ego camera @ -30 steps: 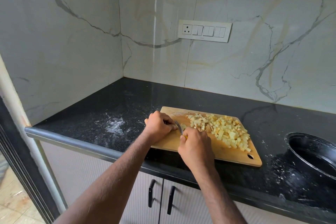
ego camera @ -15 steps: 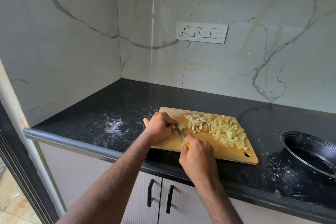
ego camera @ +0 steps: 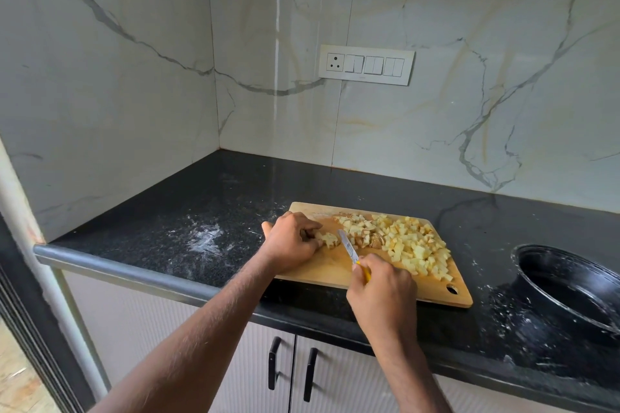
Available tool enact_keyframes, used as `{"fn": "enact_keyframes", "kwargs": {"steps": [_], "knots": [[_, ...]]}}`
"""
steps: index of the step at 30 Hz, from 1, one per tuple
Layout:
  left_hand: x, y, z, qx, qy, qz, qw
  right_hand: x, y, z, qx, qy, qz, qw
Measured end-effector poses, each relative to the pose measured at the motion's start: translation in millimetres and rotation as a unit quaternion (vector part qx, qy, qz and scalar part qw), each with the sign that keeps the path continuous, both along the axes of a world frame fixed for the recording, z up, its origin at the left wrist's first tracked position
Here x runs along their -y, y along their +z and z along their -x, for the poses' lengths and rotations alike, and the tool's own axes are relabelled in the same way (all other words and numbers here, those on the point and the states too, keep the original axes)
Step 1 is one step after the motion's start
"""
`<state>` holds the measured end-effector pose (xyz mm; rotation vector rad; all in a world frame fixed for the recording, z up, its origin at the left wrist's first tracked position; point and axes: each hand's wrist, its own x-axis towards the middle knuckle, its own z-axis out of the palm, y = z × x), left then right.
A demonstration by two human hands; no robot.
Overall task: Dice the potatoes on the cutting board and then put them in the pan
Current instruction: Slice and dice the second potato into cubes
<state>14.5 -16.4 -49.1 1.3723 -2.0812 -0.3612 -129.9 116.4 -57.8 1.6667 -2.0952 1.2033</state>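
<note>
A wooden cutting board point(ego camera: 322, 275) lies on the black counter. A heap of pale yellow diced potato point(ego camera: 409, 245) covers its right half. My left hand point(ego camera: 290, 240) holds a small uncut potato piece point(ego camera: 328, 240) with curled fingers at the board's left end. My right hand point(ego camera: 382, 295) grips the yellow handle of a small knife point(ego camera: 349, 248), whose blade points away from me between the held piece and the heap. The black pan point(ego camera: 570, 285) stands at the right edge of the view.
The black granite counter point(ego camera: 201, 211) carries white smears to the left of the board and around the pan. Marble walls close the back and left, with a switch panel point(ego camera: 365, 64) on the back wall. Cabinet doors with black handles point(ego camera: 292, 367) sit below.
My right hand has drawn back toward me and to the right, exposing more of the knife blade. A potato piece now shows at my left fingertips. The camera has shifted slightly.
</note>
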Motion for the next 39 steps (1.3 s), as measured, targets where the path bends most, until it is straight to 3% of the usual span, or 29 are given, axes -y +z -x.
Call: {"fn": "enact_keyframes", "kwargs": {"steps": [8,14,22,24,27,30,35,39], "knots": [[-2,4,4,0.032,0.024,0.022,0.999,3,-1,-7,-0.029,0.0,-0.048,0.998],[1,21,11,0.125,-0.031,-0.017,0.992,4,-2,-3,0.004,0.006,-0.049,0.999],[-4,15,23,0.166,0.013,0.022,0.986,3,-4,0,0.056,0.006,-0.021,0.998],[0,18,17,0.173,-0.016,0.024,0.984,3,-4,2,0.075,0.005,-0.012,0.997],[13,38,0,0.127,-0.144,-0.032,0.981,3,-4,5,0.089,-0.001,-0.001,0.996],[25,54,-5,0.187,-0.225,-0.066,0.954,3,-4,5,0.092,0.004,0.003,0.996],[31,56,9,0.238,-0.276,-0.075,0.928,2,-4,5,0.089,0.01,0.01,0.996],[37,53,10,0.223,-0.267,-0.061,0.935,1,-4,6,0.095,0.011,0.006,0.995]]}}
